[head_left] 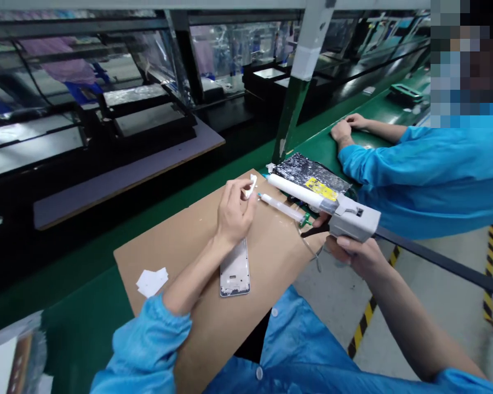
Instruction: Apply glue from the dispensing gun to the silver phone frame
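My left hand (235,208) is raised over a brown cardboard sheet (181,257), fingers pinched on a small white piece (252,185). Right beside it is the tip of a grey glue gun (345,216), which my right hand (349,254) grips by the handle. The gun carries a white cartridge and a thin clear syringe-like nozzle (281,208) pointing left at the white piece. A white phone frame (235,271) lies flat on the cardboard under my left forearm.
White paper scraps (152,282) lie on the cardboard's left part. A black foil-like pad with a yellow label (312,175) sits behind the gun. A co-worker in a blue coat rests hands (347,128) on the green bench (86,323). Dark trays fill the back conveyor.
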Action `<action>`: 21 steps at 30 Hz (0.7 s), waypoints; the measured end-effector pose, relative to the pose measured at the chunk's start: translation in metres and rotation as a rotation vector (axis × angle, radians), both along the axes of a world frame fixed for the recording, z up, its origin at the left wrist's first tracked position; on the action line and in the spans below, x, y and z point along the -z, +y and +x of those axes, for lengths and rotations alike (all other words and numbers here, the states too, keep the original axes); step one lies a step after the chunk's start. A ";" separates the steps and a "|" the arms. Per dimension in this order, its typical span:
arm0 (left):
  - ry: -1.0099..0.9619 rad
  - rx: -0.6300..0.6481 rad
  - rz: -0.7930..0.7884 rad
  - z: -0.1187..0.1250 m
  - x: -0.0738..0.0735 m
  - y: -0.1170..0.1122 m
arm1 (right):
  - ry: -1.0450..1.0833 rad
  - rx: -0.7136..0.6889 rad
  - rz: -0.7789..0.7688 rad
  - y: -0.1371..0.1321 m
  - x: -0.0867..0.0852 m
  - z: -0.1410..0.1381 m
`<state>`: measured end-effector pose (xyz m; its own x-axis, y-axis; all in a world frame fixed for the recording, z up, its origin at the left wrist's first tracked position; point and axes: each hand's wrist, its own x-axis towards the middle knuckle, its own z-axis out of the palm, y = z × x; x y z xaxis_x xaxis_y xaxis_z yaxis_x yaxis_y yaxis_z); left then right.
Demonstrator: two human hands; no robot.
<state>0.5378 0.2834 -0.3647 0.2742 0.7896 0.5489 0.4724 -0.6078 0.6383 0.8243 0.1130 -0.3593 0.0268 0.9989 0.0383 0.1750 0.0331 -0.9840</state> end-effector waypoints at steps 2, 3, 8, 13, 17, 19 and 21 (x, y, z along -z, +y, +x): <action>0.063 0.091 0.204 0.001 -0.020 -0.026 | 0.201 0.012 -0.053 0.000 -0.007 -0.014; 0.132 0.131 0.324 0.001 -0.030 -0.037 | 0.283 0.015 -0.076 0.002 -0.010 -0.022; 0.581 0.251 0.469 0.012 -0.062 -0.062 | 0.464 -0.156 -0.164 0.005 -0.007 -0.050; 0.841 0.228 0.063 0.018 -0.067 -0.058 | 0.393 -0.369 -0.126 -0.003 0.007 -0.053; 0.867 0.125 0.020 0.014 -0.066 -0.060 | 0.254 -0.103 0.030 -0.010 0.008 -0.039; 0.878 0.082 0.005 0.011 -0.067 -0.061 | 0.196 0.078 0.051 -0.014 0.004 -0.027; 0.884 0.054 -0.005 0.009 -0.068 -0.062 | 0.180 0.254 0.106 -0.019 -0.002 -0.014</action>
<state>0.5466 0.2212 -0.2970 0.6336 0.7650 0.1149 0.7648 -0.6419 0.0563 0.8103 0.0939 -0.3575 0.2901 0.9502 0.1137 0.0145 0.1144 -0.9933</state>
